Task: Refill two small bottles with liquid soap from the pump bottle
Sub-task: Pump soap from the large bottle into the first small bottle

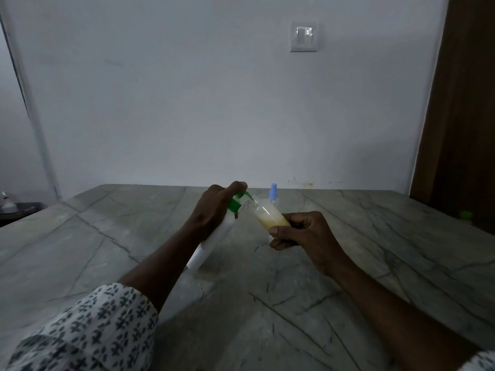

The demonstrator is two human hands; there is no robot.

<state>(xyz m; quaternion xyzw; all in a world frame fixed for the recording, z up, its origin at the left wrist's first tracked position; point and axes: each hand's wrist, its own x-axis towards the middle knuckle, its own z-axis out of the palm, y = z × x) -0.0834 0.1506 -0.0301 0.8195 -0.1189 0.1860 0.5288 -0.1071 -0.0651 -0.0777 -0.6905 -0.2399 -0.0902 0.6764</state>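
Note:
My left hand [214, 207] grips a white pump bottle [211, 242] with a green pump head, tilted to the right, its base near the table; a finger lies on top of the pump. The green spout meets the open mouth of a small clear bottle [267, 215], partly filled with pale yellow soap. My right hand [302, 231] holds that small bottle tilted toward the spout. A second small clear bottle [273, 196] with a light blue cap stands upright on the table just behind them.
The grey marble table [134, 236] runs back to a white wall. A small green object [466, 216] lies at the table's far right edge by a brown door. At the far left, a white bottle [8, 203] stands on a dark surface.

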